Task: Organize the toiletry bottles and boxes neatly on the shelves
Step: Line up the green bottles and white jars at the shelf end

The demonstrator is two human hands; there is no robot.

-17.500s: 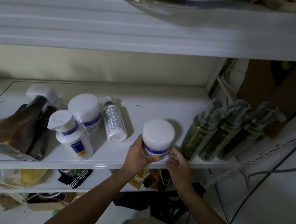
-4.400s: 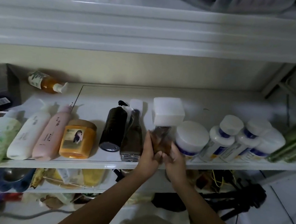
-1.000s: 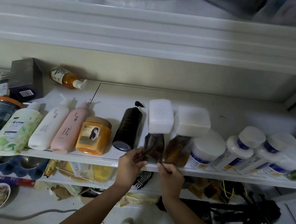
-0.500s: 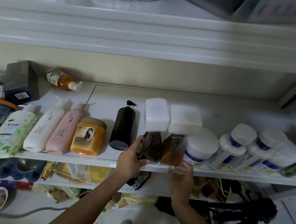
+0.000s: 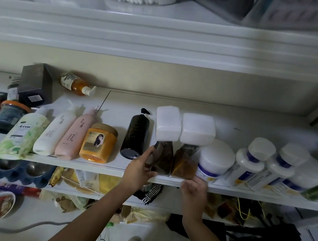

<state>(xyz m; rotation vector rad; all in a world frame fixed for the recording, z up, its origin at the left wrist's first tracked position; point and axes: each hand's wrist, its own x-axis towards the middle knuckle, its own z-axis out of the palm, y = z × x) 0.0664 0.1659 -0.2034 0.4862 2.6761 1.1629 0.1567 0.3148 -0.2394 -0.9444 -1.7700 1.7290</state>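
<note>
- Head view: your left hand (image 5: 139, 172) is at the front of the shelf (image 5: 110, 171); its grip is closed on the dark brown bottle (image 5: 162, 159), with the thumb up along the bottle's left side and the fingers at its base
- Your right hand (image 5: 194, 189) is at the shelf's front edge, just under the amber bottle (image 5: 185, 161); its fingers are curled, but you cannot tell if its grip holds anything
- The two bottles stand side by side, touching, near the front edge; each has a big white square cap (image 5: 168, 123)
- To their left, in a row: a black pump bottle (image 5: 135, 137); an orange jar (image 5: 99, 143); a pink bottle (image 5: 75, 133); a white bottle (image 5: 52, 131); a green and white bottle (image 5: 21, 136)
- To their right: a round white jar (image 5: 215, 159) just beside the amber bottle; then white bottles with purple bands (image 5: 251, 160)
- At the back left: a dark box (image 5: 35, 85); a small pump bottle (image 5: 76, 84) lying on its side
</note>
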